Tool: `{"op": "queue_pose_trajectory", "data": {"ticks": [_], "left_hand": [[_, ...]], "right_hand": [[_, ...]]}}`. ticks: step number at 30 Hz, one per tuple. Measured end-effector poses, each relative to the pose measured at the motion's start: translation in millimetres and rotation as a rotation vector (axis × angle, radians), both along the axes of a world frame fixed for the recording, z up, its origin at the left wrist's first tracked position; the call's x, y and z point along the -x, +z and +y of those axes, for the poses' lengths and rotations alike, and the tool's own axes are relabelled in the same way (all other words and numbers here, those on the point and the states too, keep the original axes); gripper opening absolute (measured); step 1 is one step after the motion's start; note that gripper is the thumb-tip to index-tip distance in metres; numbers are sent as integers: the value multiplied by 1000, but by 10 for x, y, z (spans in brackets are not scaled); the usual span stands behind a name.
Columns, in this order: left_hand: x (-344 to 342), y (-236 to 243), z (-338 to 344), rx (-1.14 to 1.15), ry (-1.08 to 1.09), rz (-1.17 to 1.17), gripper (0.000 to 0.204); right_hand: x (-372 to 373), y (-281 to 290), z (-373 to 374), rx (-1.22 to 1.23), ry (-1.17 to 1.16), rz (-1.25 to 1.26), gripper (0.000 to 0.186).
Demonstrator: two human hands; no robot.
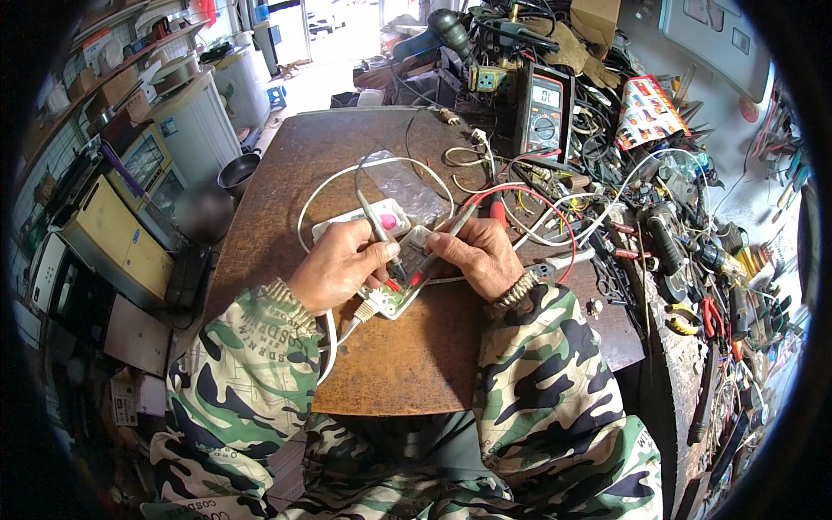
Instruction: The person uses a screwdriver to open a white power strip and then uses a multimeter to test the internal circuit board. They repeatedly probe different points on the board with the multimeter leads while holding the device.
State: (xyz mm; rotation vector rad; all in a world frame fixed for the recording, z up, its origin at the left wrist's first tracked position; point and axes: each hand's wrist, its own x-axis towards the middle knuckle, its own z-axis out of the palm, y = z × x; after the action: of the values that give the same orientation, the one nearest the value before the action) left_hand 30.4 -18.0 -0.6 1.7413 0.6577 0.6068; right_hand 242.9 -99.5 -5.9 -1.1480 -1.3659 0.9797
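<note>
My left hand (338, 267) is closed in a pinch on a dark test probe (371, 211), its lead rising from the top. Between the fingers of my right hand (482, 258) is a second test probe (430, 261), slanting down to the left, with a red lead. Both tips point into an opened white plastic housing (396, 314) with a green circuit board, partly hidden by my hands. I cannot tell whether the tips touch it. A white cord (347, 332) enters its near end. Just beyond lies a white plastic cover (350, 216) with a pink round spot.
A multimeter (544, 113) stands upright at the table's far right. A clear plastic bag (404, 186) lies beyond the housing, with white cable looping around. Tangled wires, pliers (711, 317) and other tools are heaped along the right. A dark pan (239, 172) sits left of the wooden table (390, 373).
</note>
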Motion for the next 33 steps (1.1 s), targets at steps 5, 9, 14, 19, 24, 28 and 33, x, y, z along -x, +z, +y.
{"op": "queue_pose_trajectory", "data": {"ticks": [5, 9, 14, 19, 24, 28, 33], "left_hand": [[-15, -3, -35, 44, 28, -45, 18], [-26, -46, -30, 17, 36, -43, 17], [-30, -48, -34, -13, 40, -27, 18], [-24, 5, -57, 21, 30, -51, 19], [35, -37, -21, 28, 27, -41, 21], [-30, 35, -48, -14, -27, -3, 20], [-15, 24, -48, -28, -26, -5, 20]], "right_hand": [[-20, -3, 11, 28, -29, -25, 21], [-10, 10, 0, 36, -21, 10, 22], [-7, 14, 4, 27, -20, 13, 23], [-12, 23, 2, 33, -42, -17, 22], [-19, -95, 83, 1, -54, -29, 25], [-37, -50, 9, -4, -107, 5, 25], [-28, -39, 15, -4, -108, -10, 24]]}}
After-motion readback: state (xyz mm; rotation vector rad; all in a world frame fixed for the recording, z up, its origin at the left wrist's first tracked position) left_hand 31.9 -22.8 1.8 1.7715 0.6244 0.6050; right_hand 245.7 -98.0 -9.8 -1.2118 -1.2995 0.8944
